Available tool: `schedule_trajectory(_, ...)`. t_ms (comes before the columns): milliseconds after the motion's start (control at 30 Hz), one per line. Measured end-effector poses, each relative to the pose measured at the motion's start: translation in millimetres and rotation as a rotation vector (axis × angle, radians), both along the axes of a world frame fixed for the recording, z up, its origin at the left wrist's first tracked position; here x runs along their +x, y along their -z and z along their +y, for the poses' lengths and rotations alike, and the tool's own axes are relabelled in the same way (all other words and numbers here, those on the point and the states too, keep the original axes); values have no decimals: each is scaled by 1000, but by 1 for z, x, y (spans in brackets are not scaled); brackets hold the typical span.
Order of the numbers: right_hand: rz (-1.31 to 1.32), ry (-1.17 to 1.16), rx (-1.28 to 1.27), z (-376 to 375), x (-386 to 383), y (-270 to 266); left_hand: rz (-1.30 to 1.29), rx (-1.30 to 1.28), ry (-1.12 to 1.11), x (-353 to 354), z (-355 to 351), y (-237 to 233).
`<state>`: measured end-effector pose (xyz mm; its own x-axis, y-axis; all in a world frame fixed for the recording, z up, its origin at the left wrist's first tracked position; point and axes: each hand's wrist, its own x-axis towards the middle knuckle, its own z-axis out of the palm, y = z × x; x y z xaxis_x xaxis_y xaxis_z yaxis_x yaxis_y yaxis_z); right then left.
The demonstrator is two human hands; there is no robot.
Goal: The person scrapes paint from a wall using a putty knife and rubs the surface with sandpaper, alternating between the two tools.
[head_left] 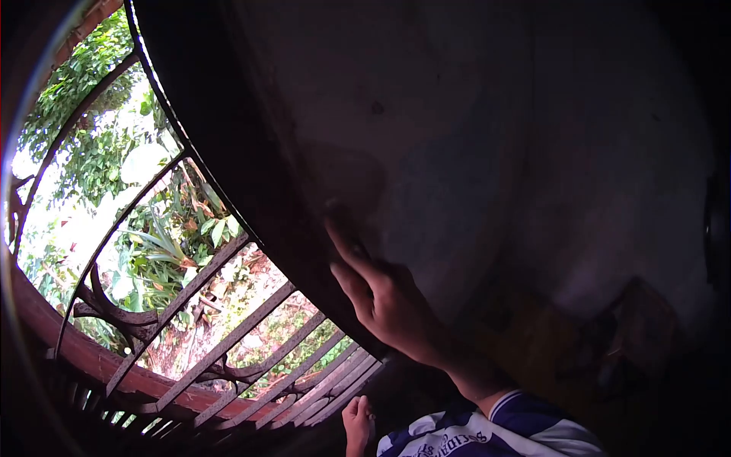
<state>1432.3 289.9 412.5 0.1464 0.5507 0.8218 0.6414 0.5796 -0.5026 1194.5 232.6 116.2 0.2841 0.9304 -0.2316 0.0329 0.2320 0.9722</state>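
My right hand [392, 301] reaches up with its index finger stretched out and another finger apart below it. The fingertip is right at the shaded pale wall [457, 99], beside the dark edge of the window frame [221, 114]. Nothing shows in this hand. Lower down, my left hand [358, 417] is curled into a fist in front of my body, near the lower end of the window bars. No object shows in it.
Metal window bars [228, 327] with curved ornaments span the bright opening at left, above a reddish sill [46, 312]. Green plants [160, 244] stand outside. My striped shirt [457, 434] fills the bottom edge. Dim objects [640, 327] sit in shadow at lower right.
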Motion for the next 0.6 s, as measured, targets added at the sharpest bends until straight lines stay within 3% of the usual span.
schedule_trajectory(300,7,82,-114,-3,-1,-8,-50,-26,34,-9,-15,-1)
schedule_trajectory(467,56,42,-144,-23,10,-1,-143,-39,170,-8,-30,0)
schedule_trajectory(600,375,-28,-406,-84,17,78,-100,-33,248,-15,-46,1)
